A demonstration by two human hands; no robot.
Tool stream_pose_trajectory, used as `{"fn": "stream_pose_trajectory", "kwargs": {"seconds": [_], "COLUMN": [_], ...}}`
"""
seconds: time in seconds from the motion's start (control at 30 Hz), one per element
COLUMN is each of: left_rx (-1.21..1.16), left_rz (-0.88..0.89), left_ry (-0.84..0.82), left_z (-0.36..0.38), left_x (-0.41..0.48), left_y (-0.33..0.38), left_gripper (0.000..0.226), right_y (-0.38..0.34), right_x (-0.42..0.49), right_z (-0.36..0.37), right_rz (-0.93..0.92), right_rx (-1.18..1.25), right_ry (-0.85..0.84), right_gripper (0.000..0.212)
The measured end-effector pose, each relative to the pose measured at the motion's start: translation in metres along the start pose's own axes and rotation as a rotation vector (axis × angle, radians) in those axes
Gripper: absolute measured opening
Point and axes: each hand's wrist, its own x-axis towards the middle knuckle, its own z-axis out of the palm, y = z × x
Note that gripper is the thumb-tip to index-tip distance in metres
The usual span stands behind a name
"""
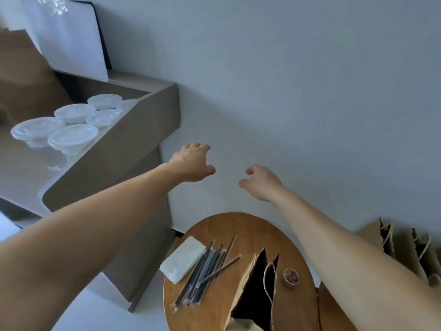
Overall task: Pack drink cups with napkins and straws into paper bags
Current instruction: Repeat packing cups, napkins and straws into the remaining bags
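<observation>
Left grip (pixel 191 163) and right grip (pixel 261 182) both hang loose and empty, so I'd grab one of the cups (pixel 71 137) off to their left and keep it upright going into the open bag (pixel 255 283) on the bench (pixel 238 225) below them.

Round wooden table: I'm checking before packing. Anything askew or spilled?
Only slightly: one wrapped black straw lies crosswise over the otherwise aligned bundle of black straws, beside the white napkin stack. Nothing looks spilled.

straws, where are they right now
In the head view the straws lie bundled on the round wooden table, lower middle, between the white napkins on their left and the open paper bag on their right.
</observation>
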Motion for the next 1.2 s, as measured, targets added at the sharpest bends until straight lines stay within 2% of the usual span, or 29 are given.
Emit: {"fn": "stream_pose_trajectory", "kwargs": {"seconds": [0.2,0.43,0.67,0.8,0.93,1.0,1.13,1.2], "left_rx": [0.017,0.014,0.001,-0.014,-0.033,-0.049,-0.072,-0.074], "left_rz": [0.003,-0.142,-0.335,-0.379,-0.385,-0.372,-0.347,-0.335], "left_ry": [0.169,0.269,0.259,0.245,0.240,0.252,0.272,0.271], "left_z": [-0.086,-0.148,-0.165,-0.161,-0.156,-0.154,-0.152,-0.151], "left_x": [0.005,-0.016,-0.052,-0.066,-0.067,-0.065,-0.062,-0.061], "left_y": [-0.074,-0.199,-0.303,-0.336,-0.347,-0.347,-0.344,-0.342], "left_gripper": [0.070,0.067,0.071,0.070,0.069,0.069,0.068,0.068], "right_y": [-0.110,-0.249,-0.352,-0.382,-0.397,-0.401,-0.400,-0.396], "right_x": [0.024,0.045,0.054,0.053,0.052,0.053,0.053,0.055], "right_z": [-0.022,-0.006,0.049,0.079,0.097,0.099,0.104,0.105], "right_rz": [-0.139,-0.356,-0.559,-0.534,-0.495,-0.489,-0.533,-0.542], "right_rx": [-0.062,-0.083,-0.172,-0.332,-0.569,-0.593,-0.626,-0.645], "right_ry": [0.121,0.153,0.019,-0.076,-0.084,-0.096,-0.138,-0.158], "right_gripper": [0.057,0.056,0.062,0.071,0.084,0.091,0.078,0.089]}}
